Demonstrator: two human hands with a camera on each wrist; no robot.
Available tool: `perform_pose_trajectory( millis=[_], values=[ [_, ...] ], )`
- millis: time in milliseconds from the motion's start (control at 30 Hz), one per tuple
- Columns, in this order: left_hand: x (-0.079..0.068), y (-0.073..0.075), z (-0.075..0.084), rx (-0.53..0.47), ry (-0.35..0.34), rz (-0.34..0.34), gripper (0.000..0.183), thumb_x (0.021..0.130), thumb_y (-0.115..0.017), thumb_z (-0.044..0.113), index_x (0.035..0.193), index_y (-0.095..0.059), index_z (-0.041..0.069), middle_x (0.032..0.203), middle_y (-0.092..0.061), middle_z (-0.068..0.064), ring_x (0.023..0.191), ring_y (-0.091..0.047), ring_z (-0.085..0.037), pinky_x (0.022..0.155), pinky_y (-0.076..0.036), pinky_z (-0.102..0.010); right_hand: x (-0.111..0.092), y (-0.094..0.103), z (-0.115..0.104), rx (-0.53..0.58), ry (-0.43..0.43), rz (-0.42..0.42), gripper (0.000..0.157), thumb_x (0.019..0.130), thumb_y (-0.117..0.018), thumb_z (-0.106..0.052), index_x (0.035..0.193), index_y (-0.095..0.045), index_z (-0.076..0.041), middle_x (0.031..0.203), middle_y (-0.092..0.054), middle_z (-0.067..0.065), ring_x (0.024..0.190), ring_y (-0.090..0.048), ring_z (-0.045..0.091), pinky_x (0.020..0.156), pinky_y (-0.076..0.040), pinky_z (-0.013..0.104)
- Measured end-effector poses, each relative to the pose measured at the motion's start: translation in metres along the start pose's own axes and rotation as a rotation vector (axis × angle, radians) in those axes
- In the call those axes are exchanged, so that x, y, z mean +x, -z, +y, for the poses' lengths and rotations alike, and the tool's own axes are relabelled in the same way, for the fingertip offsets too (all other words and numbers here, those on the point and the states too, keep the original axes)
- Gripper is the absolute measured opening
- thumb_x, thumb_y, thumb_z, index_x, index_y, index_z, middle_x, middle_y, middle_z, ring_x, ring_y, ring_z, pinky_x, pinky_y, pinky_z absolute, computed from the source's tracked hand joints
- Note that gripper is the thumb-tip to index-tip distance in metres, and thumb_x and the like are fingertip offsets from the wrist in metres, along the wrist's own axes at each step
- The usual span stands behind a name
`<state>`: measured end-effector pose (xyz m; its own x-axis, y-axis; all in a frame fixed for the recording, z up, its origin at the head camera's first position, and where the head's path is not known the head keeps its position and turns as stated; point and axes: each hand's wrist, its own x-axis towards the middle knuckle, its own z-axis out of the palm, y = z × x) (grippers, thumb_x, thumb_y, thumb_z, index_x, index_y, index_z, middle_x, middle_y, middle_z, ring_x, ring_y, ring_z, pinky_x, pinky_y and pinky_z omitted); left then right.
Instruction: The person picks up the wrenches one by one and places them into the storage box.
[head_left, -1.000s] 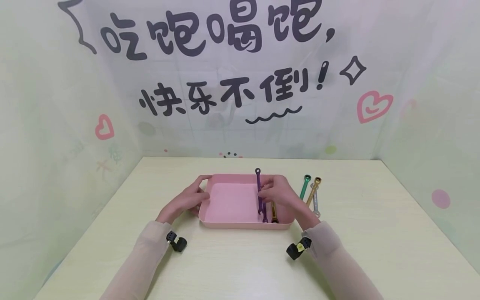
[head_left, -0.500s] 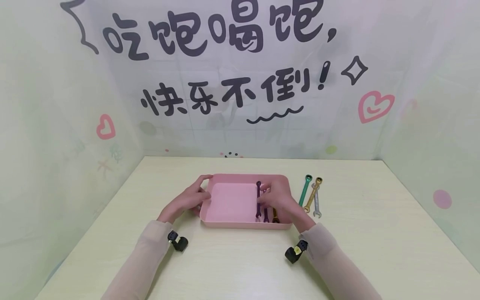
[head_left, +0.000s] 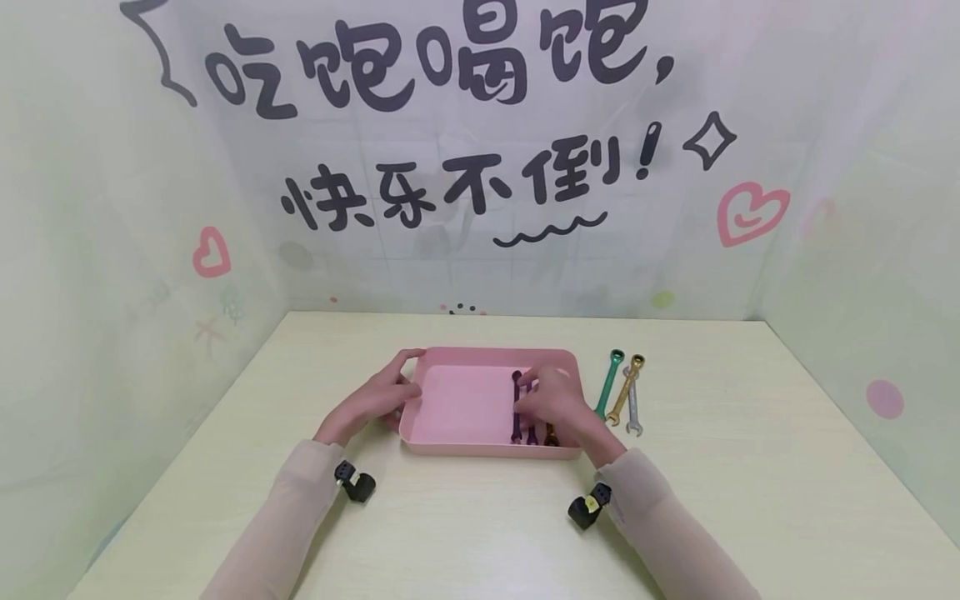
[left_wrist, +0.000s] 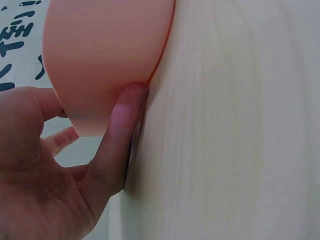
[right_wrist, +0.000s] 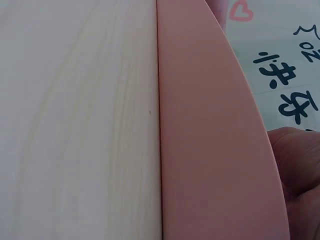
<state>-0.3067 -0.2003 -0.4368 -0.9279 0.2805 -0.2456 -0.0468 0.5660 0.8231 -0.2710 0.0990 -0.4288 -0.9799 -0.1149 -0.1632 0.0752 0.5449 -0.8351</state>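
A shallow pink tray (head_left: 461, 408) lies on the table. My left hand (head_left: 375, 398) grips its left end; in the left wrist view the thumb (left_wrist: 120, 120) presses the outer wall and other fingers reach over the rim. My right hand (head_left: 558, 404) is inside the tray's right half, fingertips on a dark purple combination wrench (head_left: 517, 427) that lies lengthwise on the floor. Right of it are another purple wrench (head_left: 532, 435) and a gold wrench (head_left: 551, 437), both partly hidden by the hand. In the right wrist view, the tray wall (right_wrist: 210, 125) hides the fingers.
Right of the tray, a green wrench (head_left: 609, 385), a gold wrench (head_left: 624, 393) and a silver wrench (head_left: 633, 408) lie close together on the pale wooden table (head_left: 465, 533). A printed cloth backdrop (head_left: 420, 275) stands behind the table.
My right hand has lowered the purple wrench from above the tray's back rim down onto the tray floor, bringing it nearer the front wall. The left hand stays at the tray's left end.
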Motion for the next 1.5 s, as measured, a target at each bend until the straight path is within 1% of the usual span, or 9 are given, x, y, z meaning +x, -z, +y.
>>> perform_pose_trajectory(
  millis=[433,533,600,733,867,1033,1200,1300,1500],
  values=[
    [0.000,0.001,0.000,-0.004,-0.002,-0.005,0.071,0.101,-0.053,0.017,0.163,-0.020,0.028,0.117,-0.056,-0.023,0.074,-0.067,-0.023,0.056,-0.062,-0.038,-0.002,0.001,-0.006,-0.077,0.016,0.018,0.038,0.090,-0.069,0.002,0.128,-0.064,0.003,0.072,-0.070,0.010,0.058,-0.068,0.020,0.052,-0.056,0.027],
    [0.000,0.001,0.000,-0.005,0.000,-0.005,0.071,0.101,-0.053,0.018,0.163,-0.020,0.029,0.118,-0.057,-0.023,0.075,-0.067,-0.024,0.056,-0.062,-0.037,-0.001,0.005,-0.006,-0.046,0.032,0.012,0.034,0.091,-0.069,0.002,0.125,-0.066,0.002,0.077,-0.069,0.011,0.061,-0.070,0.020,0.056,-0.059,0.029],
    [0.000,0.001,0.000,-0.005,-0.001,-0.004,0.071,0.101,-0.053,0.018,0.163,-0.020,0.029,0.118,-0.057,-0.024,0.075,-0.067,-0.024,0.056,-0.062,-0.038,0.000,0.010,-0.006,-0.018,0.073,-0.004,0.031,0.091,-0.069,0.003,0.122,-0.067,0.004,0.080,-0.070,0.013,0.062,-0.071,0.021,0.059,-0.061,0.031],
    [0.000,0.001,-0.001,-0.007,-0.002,-0.005,0.071,0.101,-0.053,0.018,0.163,-0.020,0.029,0.118,-0.057,-0.023,0.075,-0.067,-0.023,0.056,-0.062,-0.038,0.002,0.025,-0.005,-0.001,0.124,-0.045,0.028,0.094,-0.068,0.000,0.121,-0.067,0.005,0.087,-0.071,0.017,0.065,-0.072,0.021,0.063,-0.064,0.034],
    [0.000,0.001,-0.002,-0.007,0.001,-0.008,0.071,0.101,-0.053,0.019,0.163,-0.021,0.029,0.118,-0.056,-0.023,0.076,-0.066,-0.024,0.057,-0.061,-0.037,0.003,0.044,-0.004,-0.029,0.107,-0.049,0.032,0.096,-0.067,-0.007,0.126,-0.064,0.005,0.097,-0.072,0.019,0.070,-0.073,0.021,0.066,-0.064,0.035],
    [-0.001,0.000,-0.001,-0.006,0.007,-0.010,0.070,0.101,-0.053,0.020,0.163,-0.021,0.029,0.119,-0.056,-0.023,0.078,-0.066,-0.024,0.058,-0.061,-0.036,0.004,0.070,0.006,-0.067,0.096,0.018,0.033,0.099,-0.064,-0.012,0.126,-0.063,0.006,0.106,-0.072,0.025,0.074,-0.074,0.022,0.068,-0.065,0.035],
    [0.000,0.000,0.000,-0.011,0.006,-0.014,0.071,0.101,-0.053,0.019,0.163,-0.021,0.029,0.119,-0.056,-0.023,0.078,-0.067,-0.024,0.058,-0.061,-0.036,0.003,0.094,0.017,-0.098,0.072,0.098,0.034,0.100,-0.062,-0.016,0.126,-0.062,0.006,0.113,-0.071,0.029,0.076,-0.075,0.023,0.075,-0.065,0.041],
    [-0.001,0.001,0.000,-0.011,0.003,-0.012,0.071,0.101,-0.053,0.019,0.163,-0.021,0.029,0.119,-0.056,-0.023,0.078,-0.067,-0.024,0.058,-0.061,-0.036,0.001,0.107,0.022,-0.134,0.050,0.121,0.035,0.100,-0.061,-0.017,0.126,-0.061,0.006,0.118,-0.069,0.030,0.077,-0.076,0.023,0.079,-0.065,0.044],
    [-0.002,0.001,0.001,-0.009,0.007,-0.010,0.070,0.101,-0.053,0.019,0.163,-0.021,0.029,0.119,-0.056,-0.023,0.078,-0.067,-0.024,0.059,-0.062,-0.037,-0.004,0.127,0.032,-0.234,-0.011,0.156,0.033,0.099,-0.059,-0.018,0.122,-0.063,0.006,0.112,-0.068,0.027,0.076,-0.075,0.024,0.076,-0.064,0.039]
  ],
)
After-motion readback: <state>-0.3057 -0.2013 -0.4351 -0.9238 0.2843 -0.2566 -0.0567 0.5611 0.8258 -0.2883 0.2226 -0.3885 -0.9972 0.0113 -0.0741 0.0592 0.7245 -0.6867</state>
